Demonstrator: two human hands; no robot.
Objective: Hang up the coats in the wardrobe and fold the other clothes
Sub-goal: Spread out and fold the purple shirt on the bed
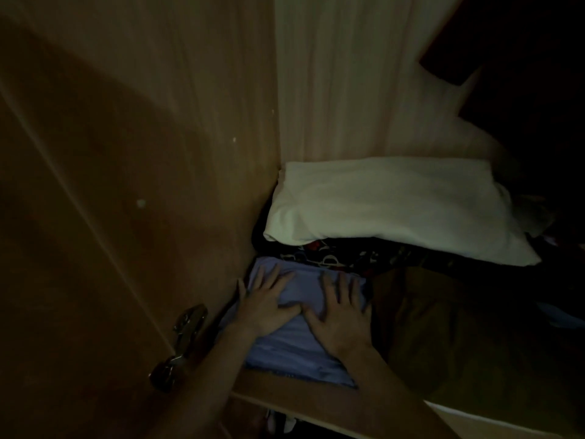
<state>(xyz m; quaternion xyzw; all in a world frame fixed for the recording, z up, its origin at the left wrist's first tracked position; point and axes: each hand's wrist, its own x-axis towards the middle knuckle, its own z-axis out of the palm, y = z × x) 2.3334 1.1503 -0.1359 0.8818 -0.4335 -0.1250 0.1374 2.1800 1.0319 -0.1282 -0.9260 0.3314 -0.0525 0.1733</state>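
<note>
A folded light-blue garment (pixel 294 350) lies on a wardrobe shelf (pixel 304 403) at the lower middle. My left hand (pixel 266 305) presses flat on its left part, fingers spread. My right hand (pixel 342 315) presses flat on its right part, also with spread fingers. Behind it lies a dark patterned garment (pixel 335 258), and on that a folded white garment (pixel 389 210). A brown folded garment (pixel 449 337) sits right of the blue one, touching my right hand.
The wooden side wall (pixel 142 153) of the wardrobe rises at the left, with a metal door hinge (pixel 183 337) near my left forearm. The pale back panel (pixel 348 74) stands behind the clothes. Dark hanging fabric (pixel 522 58) fills the upper right.
</note>
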